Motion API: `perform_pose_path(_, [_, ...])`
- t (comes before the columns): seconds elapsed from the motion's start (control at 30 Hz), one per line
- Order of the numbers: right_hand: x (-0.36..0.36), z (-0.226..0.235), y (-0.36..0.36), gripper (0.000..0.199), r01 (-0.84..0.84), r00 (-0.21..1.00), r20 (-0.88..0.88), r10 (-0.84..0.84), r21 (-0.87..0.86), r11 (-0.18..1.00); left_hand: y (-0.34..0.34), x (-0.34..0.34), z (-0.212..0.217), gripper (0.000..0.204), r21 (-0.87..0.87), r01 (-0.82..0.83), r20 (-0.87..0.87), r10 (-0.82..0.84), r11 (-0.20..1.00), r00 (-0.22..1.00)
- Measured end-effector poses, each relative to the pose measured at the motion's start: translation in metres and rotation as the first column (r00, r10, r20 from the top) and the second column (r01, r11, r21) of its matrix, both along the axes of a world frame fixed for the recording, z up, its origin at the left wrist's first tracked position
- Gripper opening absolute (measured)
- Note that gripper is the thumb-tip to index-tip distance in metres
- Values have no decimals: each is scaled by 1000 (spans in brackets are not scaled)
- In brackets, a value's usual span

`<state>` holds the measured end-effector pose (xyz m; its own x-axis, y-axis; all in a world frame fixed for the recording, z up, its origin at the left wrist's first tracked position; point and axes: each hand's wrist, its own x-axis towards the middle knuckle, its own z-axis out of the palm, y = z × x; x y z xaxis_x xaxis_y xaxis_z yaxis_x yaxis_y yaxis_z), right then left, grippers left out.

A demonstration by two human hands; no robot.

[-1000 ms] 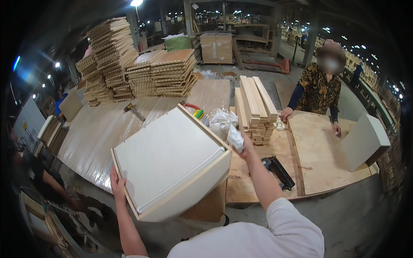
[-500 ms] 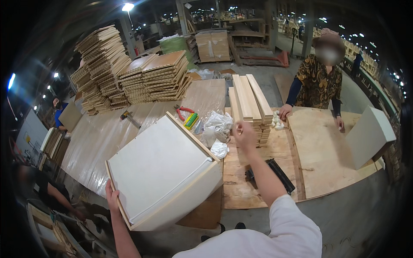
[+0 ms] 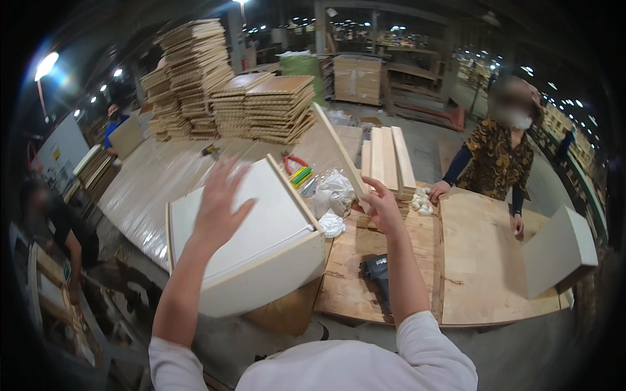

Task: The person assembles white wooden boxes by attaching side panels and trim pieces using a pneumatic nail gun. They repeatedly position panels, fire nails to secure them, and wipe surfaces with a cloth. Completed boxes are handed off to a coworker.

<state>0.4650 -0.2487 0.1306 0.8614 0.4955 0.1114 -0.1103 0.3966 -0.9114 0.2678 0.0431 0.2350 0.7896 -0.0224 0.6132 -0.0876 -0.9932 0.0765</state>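
Note:
My right hand point(image 3: 385, 207) is closed round the near end of a long pale wooden slat point(image 3: 338, 148), which points up and away. My left hand point(image 3: 222, 203) hangs over the white box point(image 3: 254, 225), fingers spread, holding nothing. This box looks like a drawer with wooden strips along two edges, and it lies tilted at the table's near edge. A white line runs along the near side of its panel. Right of the box lies a black power tool point(image 3: 377, 272), partly behind my right forearm. A stack of similar slats point(image 3: 390, 156) stands just beyond my right hand.
Red-handled pliers point(image 3: 297, 161), a yellow-green packet point(image 3: 300, 176) and crumpled white plastic point(image 3: 334, 190) lie beyond the box. Tall piles of wooden panels point(image 3: 195, 78) stand at the far left. Across the plywood table point(image 3: 476, 260), a co-worker point(image 3: 499, 156) stands near white pieces point(image 3: 422, 201) and another white box point(image 3: 557, 254).
My right hand has taken a slat from the stack and raised it. My left hand has let go of the box's left edge and moved up over its panel.

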Motion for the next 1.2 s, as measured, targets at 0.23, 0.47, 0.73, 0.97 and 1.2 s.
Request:
perform_pose_path(0.23, [-54, 36, -18, 41, -316, 706, 564, 429, -291, 903, -42, 27, 41, 48, 468, 231, -479, 26, 853, 878])
perform_pose_path(0.47, [-54, 62, 59, 39, 3, 409, 701, 585, -642, 767, -13, -49, -35, 44, 315, -170, -194, 238, 934, 952])
perform_pose_path(0.73, [-24, 33, 110, 32, -26, 367, 673, 643, -683, 730, 10, -44, -91, 46, 129, -305, -316, 331, 944, 889])
perform_pose_path(0.97, [-25, 25, 106, 29, -107, 432, 582, 689, -725, 680, 3, -53, -97, 50, -41, -293, -398, 253, 955, 881])
perform_pose_path(1.2, [-28, 31, 106, 23, -56, 441, 564, 698, -759, 649, 2, -53, -86, 51, -99, -273, -473, 196, 957, 859])
